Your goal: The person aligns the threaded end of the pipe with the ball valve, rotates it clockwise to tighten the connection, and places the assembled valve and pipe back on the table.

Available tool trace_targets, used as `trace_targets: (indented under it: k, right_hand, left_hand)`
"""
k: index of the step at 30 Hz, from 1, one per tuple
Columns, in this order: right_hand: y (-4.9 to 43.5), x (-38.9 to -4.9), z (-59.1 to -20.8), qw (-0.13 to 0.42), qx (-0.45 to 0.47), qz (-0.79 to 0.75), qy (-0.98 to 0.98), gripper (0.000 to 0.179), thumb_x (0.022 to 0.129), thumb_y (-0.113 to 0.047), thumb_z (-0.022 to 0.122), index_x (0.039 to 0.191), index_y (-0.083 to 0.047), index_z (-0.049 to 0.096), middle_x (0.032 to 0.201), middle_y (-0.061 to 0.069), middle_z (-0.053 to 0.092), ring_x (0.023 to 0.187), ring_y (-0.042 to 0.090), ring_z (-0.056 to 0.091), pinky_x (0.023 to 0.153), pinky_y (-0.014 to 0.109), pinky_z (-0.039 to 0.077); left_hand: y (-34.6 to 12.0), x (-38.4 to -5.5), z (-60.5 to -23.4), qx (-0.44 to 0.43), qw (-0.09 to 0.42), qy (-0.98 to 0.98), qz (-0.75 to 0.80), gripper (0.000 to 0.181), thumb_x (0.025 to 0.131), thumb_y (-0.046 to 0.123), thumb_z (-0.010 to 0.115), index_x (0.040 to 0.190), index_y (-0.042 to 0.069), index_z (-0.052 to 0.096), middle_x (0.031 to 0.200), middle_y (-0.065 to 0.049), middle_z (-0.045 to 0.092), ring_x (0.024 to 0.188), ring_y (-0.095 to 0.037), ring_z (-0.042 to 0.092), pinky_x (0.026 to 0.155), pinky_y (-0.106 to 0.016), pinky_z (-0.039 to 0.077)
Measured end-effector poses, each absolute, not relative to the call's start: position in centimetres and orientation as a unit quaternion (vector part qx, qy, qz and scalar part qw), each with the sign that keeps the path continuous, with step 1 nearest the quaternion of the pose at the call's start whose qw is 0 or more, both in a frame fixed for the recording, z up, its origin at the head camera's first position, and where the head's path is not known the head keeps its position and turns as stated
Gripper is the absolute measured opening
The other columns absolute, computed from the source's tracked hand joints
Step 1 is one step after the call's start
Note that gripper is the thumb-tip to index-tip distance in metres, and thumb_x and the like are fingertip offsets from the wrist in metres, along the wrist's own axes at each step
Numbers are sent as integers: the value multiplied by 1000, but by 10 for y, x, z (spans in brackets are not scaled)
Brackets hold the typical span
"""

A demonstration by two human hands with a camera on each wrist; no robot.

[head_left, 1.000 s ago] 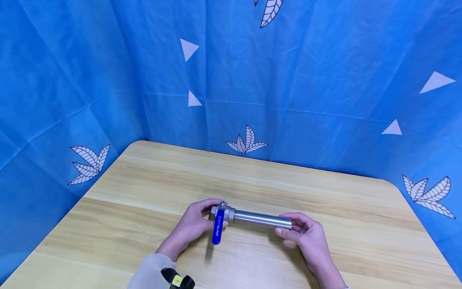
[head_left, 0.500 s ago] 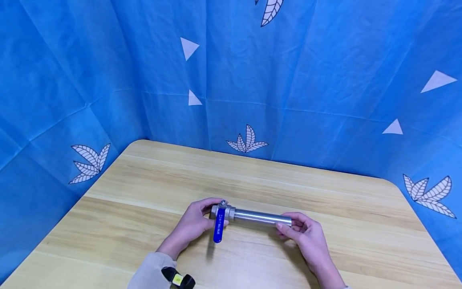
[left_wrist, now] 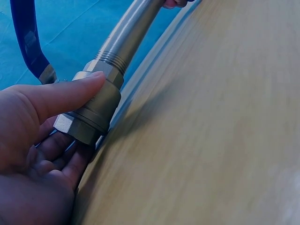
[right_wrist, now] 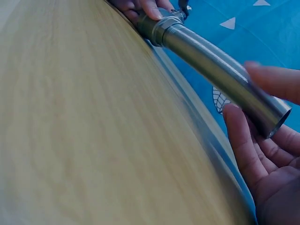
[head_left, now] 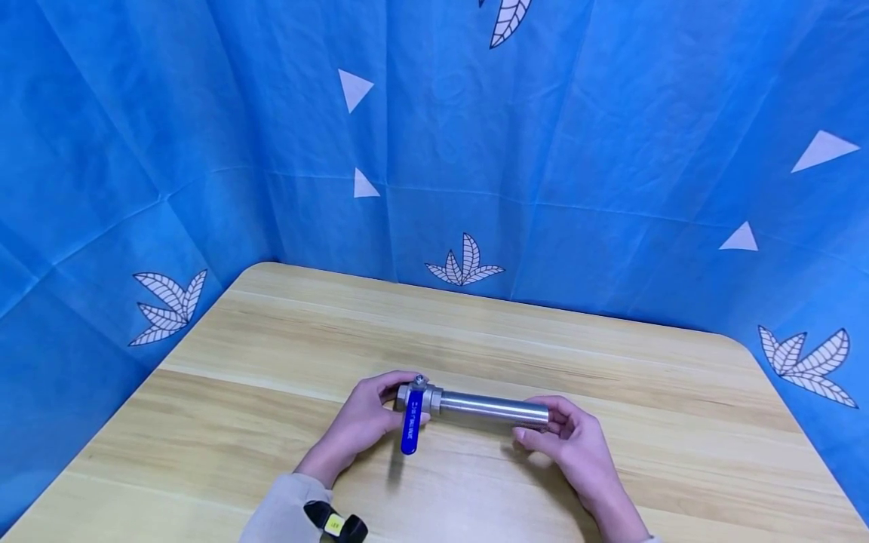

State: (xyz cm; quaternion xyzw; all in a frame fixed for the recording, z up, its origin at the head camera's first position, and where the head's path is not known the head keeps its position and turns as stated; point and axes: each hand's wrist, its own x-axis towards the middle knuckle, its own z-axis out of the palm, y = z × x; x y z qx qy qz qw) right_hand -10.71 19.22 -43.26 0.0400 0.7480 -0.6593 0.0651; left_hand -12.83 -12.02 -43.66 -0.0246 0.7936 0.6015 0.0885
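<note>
My left hand [head_left: 370, 415] grips the metal body of a ball valve [left_wrist: 98, 105], thumb on one side and fingers on the other. The valve's blue lever handle [head_left: 410, 426] points toward me. A smooth steel pipe [head_left: 492, 407] runs rightward from the valve, with a few thread rings [left_wrist: 111, 58] showing where it enters. At the pipe's open far end is my right hand [head_left: 580, 452], its fingers bent around the back of the pipe. The right thumb [right_wrist: 276, 82] is blurred and lies at the pipe's edge; the index fingertip [right_wrist: 232, 112] is close against the opposite side.
Pipe and valve are held over a light wooden table [head_left: 326, 324] with rounded far corners. A blue curtain [head_left: 441, 113] with white leaves and triangles hangs behind and to the sides. A black strap [head_left: 334, 522] with a yellow label circles the left sleeve.
The right thumb moved up onto the pipe, then back down toward its lower edge, and the right fingers shifted slightly. The left hand, valve and pipe stay almost in place.
</note>
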Motion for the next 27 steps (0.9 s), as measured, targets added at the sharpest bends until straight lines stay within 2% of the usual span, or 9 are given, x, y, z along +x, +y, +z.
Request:
trace_targets:
  k: [6,16,27]
  right_hand:
    - [193,-107,-432,55,40,-651,756,52,77,-1,93,124,1,69,100,3,79,90,14,76,80,26,65]
    - [187,-107,-431,20,18,-689,724,56,72,11,91,123,6,67,101,-1,78,93,12,74,82,25,64]
    - [188,-108,-431,22,56,-670,740,48,79,0,92,123,3,72,97,-3,81,87,10,76,72,23,62]
  left_hand:
    - [-121,-129,-437,-23,91,792,604,58,80,19,96,133,24,75,138,-3,73,139,-41,63,120,-64,43]
    - [-123,-129,-434,-29,101,782,614,52,81,16,95,129,26,76,134,-1,74,136,-35,66,117,-60,47]
    - [-121,-128,-434,-36,97,784,612,59,81,19,96,135,22,74,139,-3,73,141,-40,62,122,-62,43]
